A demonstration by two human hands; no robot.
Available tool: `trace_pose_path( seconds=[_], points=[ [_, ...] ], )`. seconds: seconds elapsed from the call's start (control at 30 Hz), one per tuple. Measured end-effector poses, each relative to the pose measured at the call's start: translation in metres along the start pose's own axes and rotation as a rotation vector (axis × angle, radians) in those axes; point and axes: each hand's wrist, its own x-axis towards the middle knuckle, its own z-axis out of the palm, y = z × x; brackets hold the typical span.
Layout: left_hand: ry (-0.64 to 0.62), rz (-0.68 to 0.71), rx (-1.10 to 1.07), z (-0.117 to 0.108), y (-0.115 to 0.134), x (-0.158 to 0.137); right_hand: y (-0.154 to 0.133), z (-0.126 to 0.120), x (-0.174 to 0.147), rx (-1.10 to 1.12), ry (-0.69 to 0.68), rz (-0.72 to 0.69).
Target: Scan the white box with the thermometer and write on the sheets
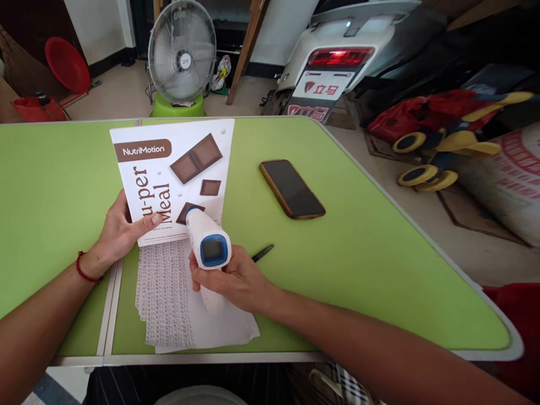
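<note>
My left hand grips the lower left edge of a white NutriMotion box printed with chocolate pieces, thumb across its front. The box is held upright over the table. In my right hand is a white infrared thermometer with a blue-rimmed screen, fingers wrapped round its handle. The thermometer's front end is close to the box's lower right; whether they touch I cannot tell. Beneath both lie handwritten paper sheets, partly covered. A dark pen pokes out beyond my right hand.
On the green table, a phone in a brown case lies right of the box. Past the far edge are a fan on a green stool, a white scooter, and a blue-and-yellow wheeled item.
</note>
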Motion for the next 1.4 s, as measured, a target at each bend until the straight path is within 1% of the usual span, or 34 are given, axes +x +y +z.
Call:
trace_pose_path(
  seconds=[0.23,0.37,0.47,0.57,0.63,0.7,0.8,0.87,0.93,1.03,1.17,1.27,1.33,1.37,1.4],
  points=[
    [0.008,-0.016,-0.012,-0.001,-0.002,0.000,0.001,-0.003,0.000,0.006,0.004,0.016],
    [0.009,0.005,-0.009,-0.002,-0.001,0.000,-0.001,-0.004,0.001,-0.011,-0.002,-0.030],
    [0.021,0.042,-0.011,-0.003,0.000,0.000,-0.010,-0.011,0.001,-0.084,0.046,-0.056],
    [0.051,0.065,0.005,-0.004,0.000,0.001,-0.025,-0.026,0.000,-0.276,0.088,-0.055],
    [0.078,0.091,0.026,-0.006,-0.001,0.003,-0.036,-0.041,-0.001,-0.469,0.067,-0.021],
    [0.113,0.125,0.030,-0.008,-0.001,0.006,-0.043,-0.055,-0.001,-0.710,0.014,0.049],
    [0.145,0.173,0.006,-0.011,-0.004,0.012,-0.044,-0.074,-0.001,-1.074,-0.027,0.055],
    [0.153,0.183,-0.009,-0.012,-0.007,0.015,-0.038,-0.083,0.001,-1.245,-0.017,0.038],
    [0.150,0.173,-0.016,-0.014,-0.009,0.016,-0.028,-0.092,0.004,-1.359,0.028,0.006],
    [0.103,0.172,-0.008,-0.014,-0.008,0.015,-0.013,-0.103,0.008,-1.469,0.156,-0.070],
    [0.059,0.208,0.050,-0.016,-0.004,0.015,-0.001,-0.113,0.010,-1.486,0.239,-0.144],
    [0.027,0.188,0.070,-0.021,-0.007,0.018,-0.004,-0.115,0.003,-1.488,0.310,-0.254],
    [-0.002,0.154,0.046,-0.024,-0.011,0.019,-0.009,-0.114,-0.006,-1.498,0.313,-0.343],
    [-0.007,0.140,0.033,-0.025,-0.013,0.019,-0.012,-0.113,-0.012,-1.497,0.271,-0.378],
    [-0.005,0.131,0.026,-0.025,-0.014,0.019,-0.014,-0.112,-0.017,-1.491,0.193,-0.388]
  ],
)
